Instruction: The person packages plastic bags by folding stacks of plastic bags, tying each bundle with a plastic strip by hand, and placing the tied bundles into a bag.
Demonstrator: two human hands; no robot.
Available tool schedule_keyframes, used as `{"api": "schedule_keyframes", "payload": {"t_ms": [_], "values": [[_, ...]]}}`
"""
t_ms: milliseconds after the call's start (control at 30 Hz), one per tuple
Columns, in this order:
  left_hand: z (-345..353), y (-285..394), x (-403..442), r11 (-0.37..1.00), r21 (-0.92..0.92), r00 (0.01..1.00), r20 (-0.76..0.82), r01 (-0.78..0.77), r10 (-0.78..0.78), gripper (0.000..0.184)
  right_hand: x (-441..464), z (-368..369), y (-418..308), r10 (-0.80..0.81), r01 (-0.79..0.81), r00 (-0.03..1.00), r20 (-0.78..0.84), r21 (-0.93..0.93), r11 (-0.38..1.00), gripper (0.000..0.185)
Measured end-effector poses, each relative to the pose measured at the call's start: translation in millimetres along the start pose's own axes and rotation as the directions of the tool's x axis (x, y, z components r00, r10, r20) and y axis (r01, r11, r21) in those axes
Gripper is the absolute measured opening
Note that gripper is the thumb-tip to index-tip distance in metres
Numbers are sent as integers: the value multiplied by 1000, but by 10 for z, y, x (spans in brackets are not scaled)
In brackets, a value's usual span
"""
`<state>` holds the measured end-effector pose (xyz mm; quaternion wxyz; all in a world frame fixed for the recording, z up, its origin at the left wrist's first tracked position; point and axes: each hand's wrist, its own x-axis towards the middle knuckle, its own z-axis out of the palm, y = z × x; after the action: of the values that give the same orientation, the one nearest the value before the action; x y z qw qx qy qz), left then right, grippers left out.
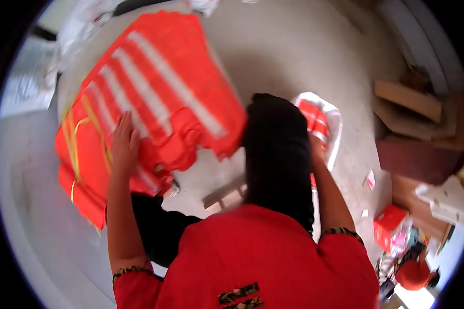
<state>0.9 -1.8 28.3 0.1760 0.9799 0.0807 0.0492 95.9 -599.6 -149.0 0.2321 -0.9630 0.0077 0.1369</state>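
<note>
A broad heap of bright orange cloth (183,56) with silvery-white stripes spreads across the left side, apparently several layers. My left hand (125,140) lies flat on its striped part, fingers stretched out. Yellow cords or trim (76,149) run along the cloth's left part. On the other side of my black-trousered knee (276,139), my right hand (317,148) reaches down into a white bag (337,126). Inside it are folded orange pieces with white stripes (310,114), beside my hand. The fingers of that hand are hidden, so its grip does not show.
A small wooden frame or stool piece (226,198) is between my legs. Cardboard (407,100) lies at the right, with a red box (392,224) lower down. Clear plastic wrap (80,38) is at the upper left. Small scraps (370,179) lie on the floor.
</note>
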Motion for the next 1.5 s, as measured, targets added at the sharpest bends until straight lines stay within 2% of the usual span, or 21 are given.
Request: {"api": "schedule_keyframes", "payload": {"t_ms": [67, 100, 133, 167, 233, 300, 333, 433, 500, 567, 633, 667, 767, 833, 967, 1067, 1167, 1267, 1433, 1500], "values": [[-120, 6, -40, 970, 228, 996, -53, 87, -77, 57, 214, -125, 126, -165, 188, 973, -158, 138, 973, 39], [-131, -17, -74, 956, 268, 991, -75, 123, -107, 57, 398, -105, 294, -248, 297, 942, -226, 219, 929, 40], [-128, -42, -95, 941, 304, 987, -93, 153, -130, 57, 295, -463, -300, -233, 278, 932, -276, 135, 951, 36], [-118, -103, -107, 926, 333, 983, -110, 176, -147, 57, 309, -666, -652, -305, 374, 887, -348, 151, 915, 36], [-59, -253, -118, 952, 263, 985, -114, 155, -129, 58, 353, -1057, -1359, -402, 455, 846, -352, 82, 887, 38], [-44, -267, -78, 965, 221, 987, -110, 138, -116, 60, 407, -1329, -1930, -562, 598, 754, -339, 3, 801, 39], [-102, -207, -39, 957, 235, 985, -74, 169, -156, 63, 425, -1409, -2223, -637, 665, 699, -323, -31, 746, 39], [-97, -244, 55, 945, 256, 979, -52, 205, -198, 64, 322, -1416, -3171, -745, 759, 649, -153, 75, 646, 43], [-109, -288, 69, 950, 237, 979, -57, 203, -195, 63, 297, -1200, -3748, -861, 861, 508, 11, 7, 508, 52], [-171, -246, 107, 946, 230, 973, -43, 229, -225, 63, 350, -847, -4136, -913, 925, 374, 163, -141, 354, 58], [-163, -307, 136, 954, 218, 979, -67, 204, -194, 64, 500, -431, -4379, -932, 953, 292, 217, -147, 264, 59], [-140, -352, 152, 960, 209, 982, -86, 185, -170, 64, 591, -263, -4451, -937, 964, 252, 243, -147, 221, 60], [-89, -465, 175, 959, 218, 978, -140, 181, -153, 64, 843, 35, -4592, -879, 936, 333, 341, -230, 266, 61], [-84, -499, 205, 942, 238, 966, -163, 236, -201, 63, 882, 54, -4640, -874, 934, 337, 349, -241, 264, 60], [-62, -521, 238, 948, 229, 964, -197, 222, -178, 63, 860, -1, -4623, -852, 929, 353, 387, -254, 269, 61], [-56, -492, 231, 941, 267, 969, -190, 206, -159, 62, 811, -34, -4594, -880, 939, 336, 336, -184, 289, 58], [-23, -490, 274, 934, 273, 963, -199, 231, -180, 61, 661, -241, -4602, -906, 961, 270, 326, -31, 275, 46], [-11, -501, 283, 927, 257, 952, -212, 272, -221, 61, 497, -439, -4530, -926, 985, 103, 364, 89, 145, 37], [-70, -414, 261, 893, 295, 935, -206, 341, -289, 62, 346, -236, -4396, -956, 985, -41, 290, 170, 9, 26], [-83, -403, 233, 881, 333, 936, -227, 335, -270, 62, 341, -181, -4385, -956, 983, -89, 279, 179, -39, 22]]}}
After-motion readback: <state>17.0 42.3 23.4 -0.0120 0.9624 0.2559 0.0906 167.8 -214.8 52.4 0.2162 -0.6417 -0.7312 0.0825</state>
